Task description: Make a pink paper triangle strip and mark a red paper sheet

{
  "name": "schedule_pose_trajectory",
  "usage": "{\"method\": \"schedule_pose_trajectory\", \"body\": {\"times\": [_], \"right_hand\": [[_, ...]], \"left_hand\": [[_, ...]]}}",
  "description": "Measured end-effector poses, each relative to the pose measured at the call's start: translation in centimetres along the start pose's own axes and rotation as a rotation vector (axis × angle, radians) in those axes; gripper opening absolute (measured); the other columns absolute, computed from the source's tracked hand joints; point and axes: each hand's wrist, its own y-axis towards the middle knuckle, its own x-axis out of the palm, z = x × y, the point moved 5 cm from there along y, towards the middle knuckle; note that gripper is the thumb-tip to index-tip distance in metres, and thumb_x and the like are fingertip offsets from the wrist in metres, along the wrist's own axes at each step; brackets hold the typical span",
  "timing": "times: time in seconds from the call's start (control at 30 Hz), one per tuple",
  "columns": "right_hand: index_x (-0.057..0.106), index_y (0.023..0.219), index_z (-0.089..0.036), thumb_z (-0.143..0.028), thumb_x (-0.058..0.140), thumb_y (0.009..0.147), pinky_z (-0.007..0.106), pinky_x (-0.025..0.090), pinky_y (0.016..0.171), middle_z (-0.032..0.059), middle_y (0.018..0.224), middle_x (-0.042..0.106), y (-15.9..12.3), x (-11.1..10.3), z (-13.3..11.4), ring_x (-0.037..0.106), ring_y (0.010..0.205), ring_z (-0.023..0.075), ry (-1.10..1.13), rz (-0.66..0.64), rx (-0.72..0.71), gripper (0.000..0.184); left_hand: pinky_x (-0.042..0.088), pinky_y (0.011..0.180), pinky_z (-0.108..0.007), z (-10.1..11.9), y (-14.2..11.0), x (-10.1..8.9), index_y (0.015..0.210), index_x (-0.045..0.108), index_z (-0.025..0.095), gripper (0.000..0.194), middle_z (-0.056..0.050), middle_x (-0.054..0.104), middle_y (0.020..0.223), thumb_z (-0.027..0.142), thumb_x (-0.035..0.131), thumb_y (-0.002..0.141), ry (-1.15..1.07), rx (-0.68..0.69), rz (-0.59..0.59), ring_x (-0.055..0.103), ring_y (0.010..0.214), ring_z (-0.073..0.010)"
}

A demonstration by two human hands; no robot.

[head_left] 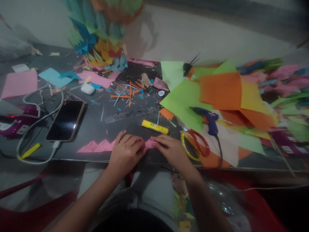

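Note:
A strip of folded pink paper triangles lies along the front edge of the dark table, partly covered by my hands. My left hand rests over the strip's middle, its fingers bent down onto the paper. At the strip's right end my right hand pinches a folded pink paper piece between thumb and fingers. Just beyond both hands lies a yellow glue stick. Scissors with red and yellow handles are close to the right of my right hand.
A phone with a white cable lies left. Behind are a clear ruler and paper scraps. A blue glue gun sits on coloured paper sheets at right. A colourful paper construction stands at the back.

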Motion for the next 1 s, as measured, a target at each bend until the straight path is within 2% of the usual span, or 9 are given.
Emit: {"method": "schedule_pose_trajectory", "body": {"times": [0.27, 0.47, 0.6, 0.67, 0.8, 0.9, 1.0], "right_hand": [[0.067, 0.101, -0.021, -0.022, 0.053, 0.087, 0.023, 0.048, 0.081, 0.0011, 0.097, 0.067, 0.0, 0.1, -0.2, 0.061, 0.087, 0.0120, -0.093, -0.030, -0.065, 0.019], [0.064, 0.104, -0.022, -0.024, 0.051, 0.088, 0.030, 0.047, 0.082, 0.0027, 0.094, 0.066, -0.4, 0.5, -0.4, 0.059, 0.087, 0.0155, -0.280, 0.011, -0.156, 0.021], [0.062, 0.109, -0.018, -0.022, 0.052, 0.087, 0.031, 0.047, 0.078, 0.0059, 0.093, 0.062, -0.6, 0.4, -0.5, 0.056, 0.086, 0.0176, -0.375, 0.095, -0.214, 0.024], [0.064, 0.104, -0.018, -0.020, 0.051, 0.087, 0.031, 0.047, 0.074, 0.0065, 0.090, 0.061, -0.7, 0.4, -0.6, 0.054, 0.083, 0.0181, -0.397, 0.131, -0.262, 0.021], [0.065, 0.094, -0.016, -0.012, 0.042, 0.089, 0.030, 0.048, 0.074, 0.0066, 0.087, 0.061, -1.2, 1.0, -0.8, 0.055, 0.082, 0.0168, -0.374, 0.039, -0.369, 0.025], [0.063, 0.100, -0.015, -0.011, 0.039, 0.090, 0.030, 0.048, 0.078, 0.0085, 0.091, 0.062, -1.6, 1.3, -0.8, 0.056, 0.086, 0.0170, -0.376, -0.011, -0.369, 0.027], [0.061, 0.107, -0.016, -0.017, 0.041, 0.090, 0.033, 0.048, 0.082, 0.0094, 0.096, 0.062, -2.1, 1.3, -0.8, 0.056, 0.090, 0.0182, -0.406, 0.011, -0.339, 0.026]], "left_hand": [[0.035, 0.093, -0.041, 0.0, 0.1, 0.0, 0.081, 0.065, 0.023, 0.006, 0.002, 0.069, 0.084, 0.028, 0.062, 0.080, 0.001, -0.002, -0.007, 0.060, 0.078, -0.0163], [0.035, 0.092, -0.039, 0.1, 0.1, 0.0, 0.085, 0.064, 0.021, 0.006, 0.001, 0.069, 0.086, 0.024, 0.059, 0.082, -0.005, 0.018, -0.002, 0.059, 0.077, -0.0153], [0.034, 0.093, -0.038, 0.2, 0.0, 0.4, 0.080, 0.063, 0.021, 0.009, 0.002, 0.068, 0.084, 0.022, 0.055, 0.085, -0.025, 0.095, -0.023, 0.057, 0.076, -0.0139], [0.035, 0.093, -0.038, 0.4, -0.1, 0.5, 0.080, 0.063, 0.021, 0.010, 0.002, 0.067, 0.081, 0.020, 0.055, 0.085, -0.013, 0.135, -0.036, 0.056, 0.075, -0.0138], [0.037, 0.091, -0.038, 0.8, -0.3, 0.3, 0.078, 0.064, 0.020, 0.014, 0.001, 0.066, 0.077, 0.017, 0.052, 0.085, 0.039, 0.158, -0.045, 0.056, 0.073, -0.0137], [0.039, 0.088, -0.037, 1.3, -0.8, 0.0, 0.085, 0.064, 0.018, 0.014, -0.001, 0.066, 0.080, 0.019, 0.050, 0.086, 0.092, 0.167, -0.068, 0.057, 0.075, -0.0155], [0.040, 0.086, -0.037, 1.6, -1.4, 0.0, 0.100, 0.061, 0.015, 0.020, -0.004, 0.066, 0.087, 0.021, 0.048, 0.086, 0.108, 0.169, -0.081, 0.058, 0.082, -0.0176]]}}
